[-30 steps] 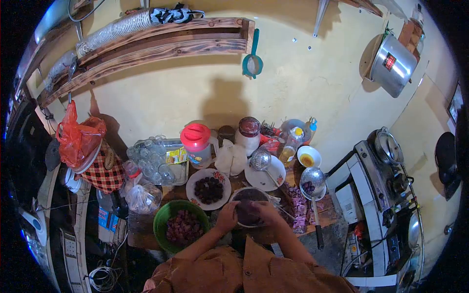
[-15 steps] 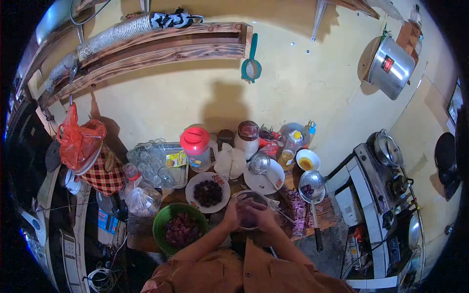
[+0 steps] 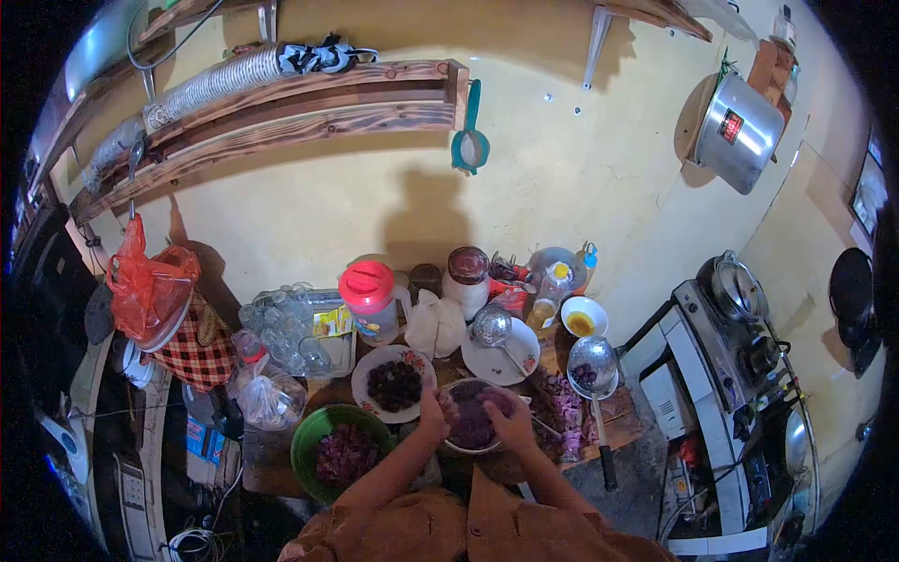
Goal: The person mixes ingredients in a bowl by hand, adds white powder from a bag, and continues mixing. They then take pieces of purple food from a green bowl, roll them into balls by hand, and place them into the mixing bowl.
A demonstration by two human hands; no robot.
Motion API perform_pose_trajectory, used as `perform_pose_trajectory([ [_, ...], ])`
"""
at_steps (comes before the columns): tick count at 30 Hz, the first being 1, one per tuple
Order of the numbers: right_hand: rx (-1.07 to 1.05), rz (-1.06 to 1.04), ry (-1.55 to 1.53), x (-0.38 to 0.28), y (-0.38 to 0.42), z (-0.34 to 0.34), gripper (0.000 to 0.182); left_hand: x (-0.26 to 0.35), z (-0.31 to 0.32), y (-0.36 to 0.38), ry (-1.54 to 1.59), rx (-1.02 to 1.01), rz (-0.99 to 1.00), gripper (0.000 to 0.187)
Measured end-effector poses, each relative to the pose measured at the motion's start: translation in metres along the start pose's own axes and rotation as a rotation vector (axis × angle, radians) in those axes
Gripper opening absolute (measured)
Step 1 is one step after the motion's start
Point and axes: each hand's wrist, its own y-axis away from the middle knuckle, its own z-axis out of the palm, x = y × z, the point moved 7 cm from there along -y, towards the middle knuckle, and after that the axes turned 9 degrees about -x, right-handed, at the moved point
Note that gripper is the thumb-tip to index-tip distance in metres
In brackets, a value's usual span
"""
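Note:
A bowl [image 3: 471, 451] of purple mash [image 3: 473, 426] sits at the table's front edge, before my body. My left hand [image 3: 434, 414] is at the bowl's left side, seen nearly edge-on, its fingers stretched. My right hand [image 3: 508, 420] is over the bowl's right side, its fingers apart and slightly curved. The hands are apart, and I see nothing held in either. A flowered plate [image 3: 420, 363] with dark round balls [image 3: 394, 385] lies just beyond my left hand. To the left stands a green basin [image 3: 302, 450] of purple chunks [image 3: 345, 457].
A slotted ladle [image 3: 493, 326] rests on a white plate [image 3: 478, 364]. Right of it, a long-handled strainer [image 3: 594, 361] lies over a bowl, near purple peelings [image 3: 568, 412]. A pink-lidded pitcher [image 3: 368, 302], glasses [image 3: 290, 328] and an oil bottle [image 3: 551, 298] stand behind. A stove [image 3: 704, 314] is at right.
My hands were close together over the bowl and are now apart, the left one shifted left. More of the purple mash shows. The camera view has moved slightly.

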Motion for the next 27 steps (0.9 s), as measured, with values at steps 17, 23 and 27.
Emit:
perform_pose_trajectory([
  [17, 0.087, 0.206, 0.111, 0.106, -0.001, -0.059, 0.033, -0.02, -0.021, 0.0, -0.112, -0.234, -0.271, 0.026],
  [23, 0.103, 0.304, 1.087, 0.131, -0.014, -0.1, 0.042, -0.029, 0.002, 0.006, -0.083, -0.074, -0.166, 0.017],
  [27, -0.096, 0.434, 1.166, 0.152, -0.022, -0.1, 0.047, -0.027, 0.014, 0.016, -0.32, -0.126, -0.174, 0.013],
])
